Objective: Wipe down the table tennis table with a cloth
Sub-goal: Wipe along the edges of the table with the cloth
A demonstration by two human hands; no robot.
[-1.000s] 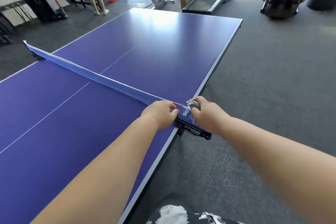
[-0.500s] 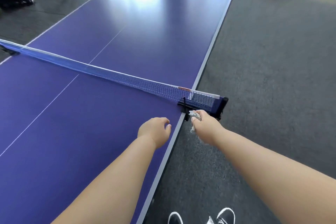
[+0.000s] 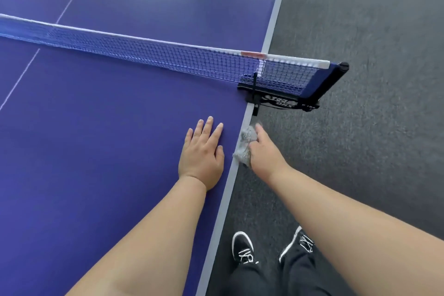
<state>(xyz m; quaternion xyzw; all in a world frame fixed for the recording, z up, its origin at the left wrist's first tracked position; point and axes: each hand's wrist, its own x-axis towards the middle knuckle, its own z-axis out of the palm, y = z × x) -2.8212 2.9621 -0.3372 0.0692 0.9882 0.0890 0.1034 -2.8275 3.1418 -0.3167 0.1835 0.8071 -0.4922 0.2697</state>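
Observation:
The blue table tennis table (image 3: 101, 142) fills the left of the view, with its grey side edge running down the middle. My left hand (image 3: 203, 154) lies flat on the tabletop near that edge, fingers straight and spread. My right hand (image 3: 265, 151) grips a small crumpled grey cloth (image 3: 245, 145) and holds it against the table's side edge, just below the net clamp. Part of the cloth is hidden under my palm.
The blue net (image 3: 153, 55) crosses the table, and its black clamp post (image 3: 288, 94) sticks out over the edge just beyond my hands. Dark grey carpet (image 3: 374, 127) lies to the right. My black shoes (image 3: 243, 249) stand close to the table's side.
Both hands left the net end and came down towards me. My left hand opened and settled flat on the table; my right hand brought the cloth to the table's edge. The camera tilted down.

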